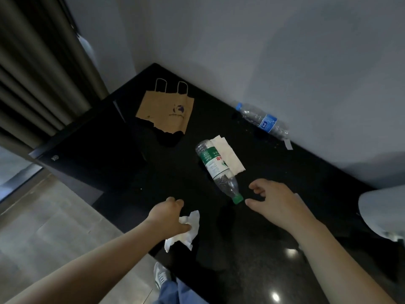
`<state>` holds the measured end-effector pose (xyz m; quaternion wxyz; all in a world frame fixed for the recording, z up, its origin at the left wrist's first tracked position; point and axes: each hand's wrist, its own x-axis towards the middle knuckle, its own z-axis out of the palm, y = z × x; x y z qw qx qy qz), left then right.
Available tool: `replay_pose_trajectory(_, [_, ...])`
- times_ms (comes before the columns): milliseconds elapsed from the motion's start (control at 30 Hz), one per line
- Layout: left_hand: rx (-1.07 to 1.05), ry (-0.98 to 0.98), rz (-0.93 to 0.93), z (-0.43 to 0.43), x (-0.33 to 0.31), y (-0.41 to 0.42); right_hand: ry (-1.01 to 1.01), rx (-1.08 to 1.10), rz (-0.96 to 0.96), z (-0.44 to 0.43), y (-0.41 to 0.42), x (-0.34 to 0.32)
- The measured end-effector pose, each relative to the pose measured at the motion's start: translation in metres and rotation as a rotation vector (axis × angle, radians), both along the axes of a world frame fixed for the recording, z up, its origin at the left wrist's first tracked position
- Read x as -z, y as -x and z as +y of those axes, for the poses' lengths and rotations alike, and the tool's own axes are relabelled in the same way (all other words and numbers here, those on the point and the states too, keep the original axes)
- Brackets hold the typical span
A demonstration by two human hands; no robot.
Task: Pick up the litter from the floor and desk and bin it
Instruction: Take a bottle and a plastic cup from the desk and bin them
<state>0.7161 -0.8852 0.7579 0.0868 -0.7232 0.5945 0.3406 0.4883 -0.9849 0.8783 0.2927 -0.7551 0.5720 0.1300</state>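
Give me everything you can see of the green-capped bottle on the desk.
The green-capped bottle is clear plastic, seemingly empty, with a green-and-white label round its middle. It lies on its side on the black desk, cap toward the person, its body partly over a flat pale napkin. The right hand hovers beside the cap, not touching.

The green-capped bottle (215, 163) has a green-and-white label with white and red Chinese characters and a block of small print, all too blurred to read. The blue-capped bottle (263, 119) shows a white mark on its blue label. The brown paper bag (166, 110) bears a dark round logo above a line of tiny print; neither is legible.
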Motion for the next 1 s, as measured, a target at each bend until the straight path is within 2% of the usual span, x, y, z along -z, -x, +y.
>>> replay_pose_trajectory(267, [0.053, -0.123, -0.049, -0.024, 0.020, 0.012, -0.069, 0.080, -0.074, -0.043, 0.014, 0.021])
replay_pose_trajectory(433, [-0.003, -0.090, 0.017, -0.040, 0.029, 0.001, -0.085, 0.093, -0.101, -0.057, 0.028, 0.031])
replay_pose_trajectory(600, [-0.195, 0.038, 0.040, -0.066, 0.035, -0.011, -0.118, 0.119, -0.133, -0.058, 0.039, 0.043])
replay_pose_trajectory(767, [-0.489, 0.256, 0.155, -0.104, 0.035, -0.010, -0.087, 0.201, -0.134, -0.048, 0.057, 0.055])
replay_pose_trajectory(867, [-0.569, 0.348, 0.230, -0.128, 0.026, 0.006, -0.043, 0.269, -0.101, -0.038, 0.080, 0.055])
replay_pose_trajectory(1000, [-0.643, 0.227, 0.314, -0.146, 0.018, 0.038, 0.031, 0.405, -0.025, -0.023, 0.113, 0.062])
